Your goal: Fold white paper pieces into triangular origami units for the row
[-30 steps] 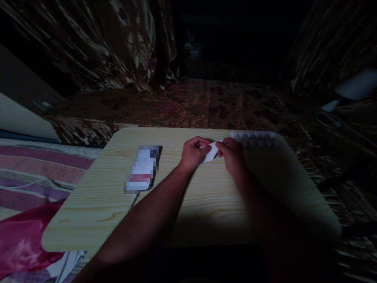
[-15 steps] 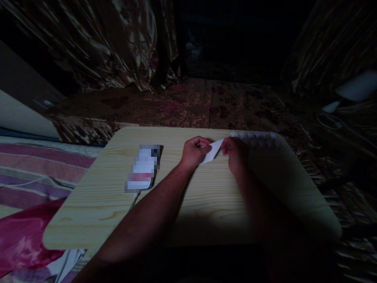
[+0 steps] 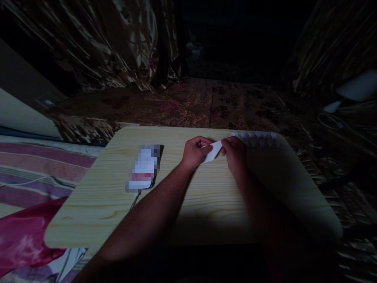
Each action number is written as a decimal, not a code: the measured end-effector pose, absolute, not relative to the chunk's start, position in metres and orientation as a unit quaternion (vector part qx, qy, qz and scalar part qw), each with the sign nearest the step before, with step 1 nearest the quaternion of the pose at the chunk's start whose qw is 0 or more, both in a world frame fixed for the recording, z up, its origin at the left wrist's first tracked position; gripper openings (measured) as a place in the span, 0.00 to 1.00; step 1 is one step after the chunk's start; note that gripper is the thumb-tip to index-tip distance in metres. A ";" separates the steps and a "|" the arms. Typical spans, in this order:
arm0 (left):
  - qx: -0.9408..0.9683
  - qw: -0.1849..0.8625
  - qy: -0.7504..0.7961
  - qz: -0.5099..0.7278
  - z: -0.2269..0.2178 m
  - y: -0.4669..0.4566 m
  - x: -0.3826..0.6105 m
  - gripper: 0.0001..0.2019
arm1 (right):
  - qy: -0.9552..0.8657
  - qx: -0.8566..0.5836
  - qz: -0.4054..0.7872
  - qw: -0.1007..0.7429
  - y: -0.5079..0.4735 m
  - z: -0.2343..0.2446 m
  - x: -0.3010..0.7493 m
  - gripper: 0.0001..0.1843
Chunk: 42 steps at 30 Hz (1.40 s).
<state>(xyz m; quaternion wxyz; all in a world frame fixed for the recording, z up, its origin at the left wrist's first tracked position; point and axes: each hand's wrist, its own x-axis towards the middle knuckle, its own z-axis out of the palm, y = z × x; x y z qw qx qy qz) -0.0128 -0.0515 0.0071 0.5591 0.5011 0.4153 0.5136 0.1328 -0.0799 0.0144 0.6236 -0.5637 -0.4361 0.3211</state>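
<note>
A small folded piece of white paper (image 3: 213, 152) is held just above the wooden table (image 3: 206, 196). My left hand (image 3: 194, 152) pinches its left side, with the thumb lying on top. My right hand (image 3: 235, 152) has its thumb and fingertips closed on the paper's upper right corner. Just beyond my right hand, several small folded white paper pieces (image 3: 260, 139) stand in rows at the table's far right edge.
On the left of the table lies a phone (image 3: 144, 167), blurred out, with a cable (image 3: 134, 200) running from it. A striped bed cover (image 3: 53, 169) and a shiny pink cloth (image 3: 29, 236) are at left. A lamp (image 3: 357, 86) stands at far right, and curtains (image 3: 126, 43) hang behind.
My right hand has moved slightly left and its fingertips now close on the paper's corner. The paper has tilted a little and its visible outline is shorter. My left hand stays nearly still.
</note>
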 end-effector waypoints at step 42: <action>0.515 0.535 0.393 0.542 0.007 -0.053 -0.012 0.16 | -0.495 -0.582 0.332 0.553 -0.080 0.006 0.134 0.18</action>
